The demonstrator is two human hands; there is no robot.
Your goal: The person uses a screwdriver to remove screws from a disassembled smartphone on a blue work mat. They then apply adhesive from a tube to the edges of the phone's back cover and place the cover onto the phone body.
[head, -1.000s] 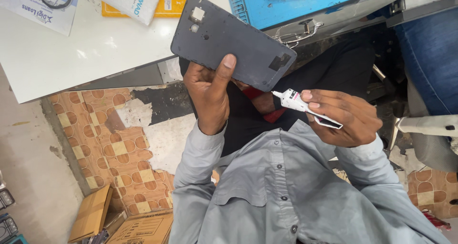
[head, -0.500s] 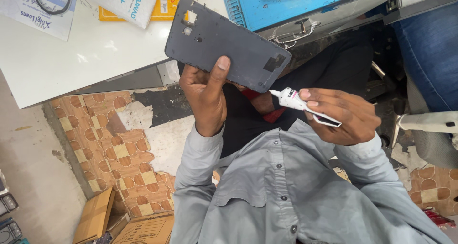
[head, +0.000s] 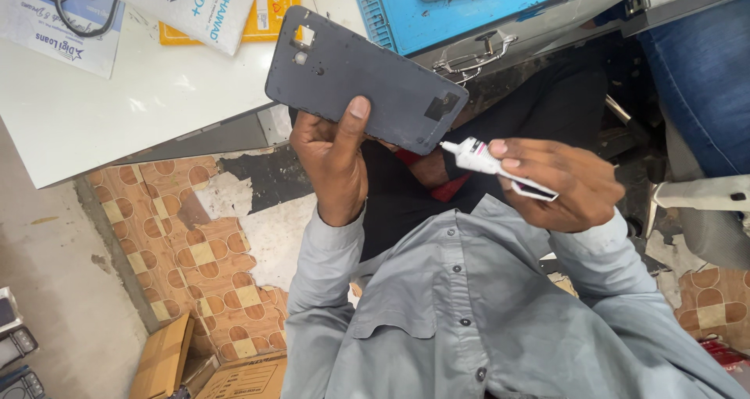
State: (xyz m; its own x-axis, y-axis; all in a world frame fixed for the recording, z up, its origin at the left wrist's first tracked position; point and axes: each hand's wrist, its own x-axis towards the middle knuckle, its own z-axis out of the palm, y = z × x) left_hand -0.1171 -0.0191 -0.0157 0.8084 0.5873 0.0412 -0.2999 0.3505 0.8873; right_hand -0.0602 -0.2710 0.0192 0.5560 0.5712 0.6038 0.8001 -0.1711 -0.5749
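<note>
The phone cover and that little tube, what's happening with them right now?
A person in a grey shirt holds a dark phone back cover up in the left hand, thumb pressed on its surface. The right hand grips a small white tube, its nozzle pointing at the cover's lower corner, close to the edge; contact can't be judged. A white table with papers lies beyond.

- I see a white laminate surface (head: pixel 117 110) at upper left.
- Below it, worn brown patterned tile floor (head: pixel 203 251), patched with grey cement.
- Brown cardboard boxes (head: pixel 226 372) sit lower left.
</note>
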